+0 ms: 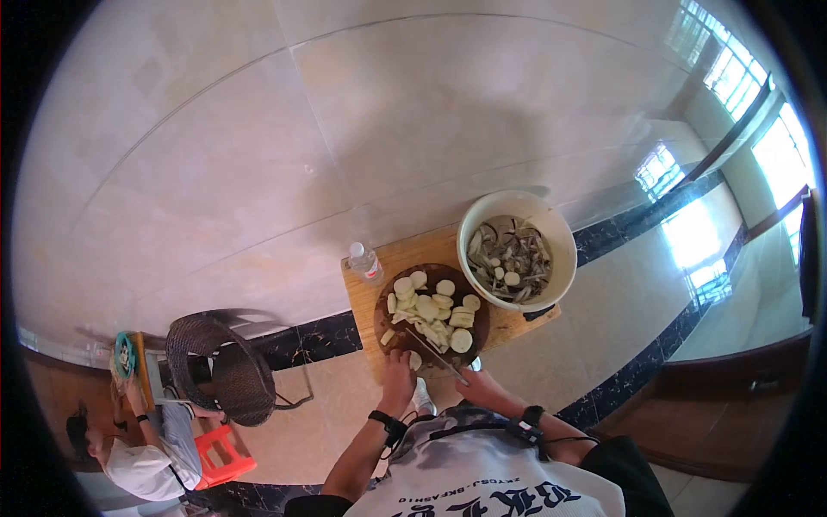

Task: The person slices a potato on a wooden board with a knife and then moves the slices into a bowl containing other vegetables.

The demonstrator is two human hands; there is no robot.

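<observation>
A round dark cutting board (482, 323) lies on the wooden table (366, 302), covered with pale round slices (426, 308) and thinner cut pieces. My right hand (484, 389) is closed around the handle of a knife (437, 354), whose blade reaches over the board's near edge. At the board's near left edge, my left hand (398, 376) is beside a pale slice (415, 361); its fingers are too small to make out clearly. A white bucket (566, 250) at the back right holds dark and pale strips with a few round slices.
A clear bottle (365, 264) stands at the table's back left. Behind is a tiled wall (258, 155). At the left are a woven chair (241, 383) and another person (146, 457) on a red stool (226, 457), by a small table with a teal-rimmed container (126, 355).
</observation>
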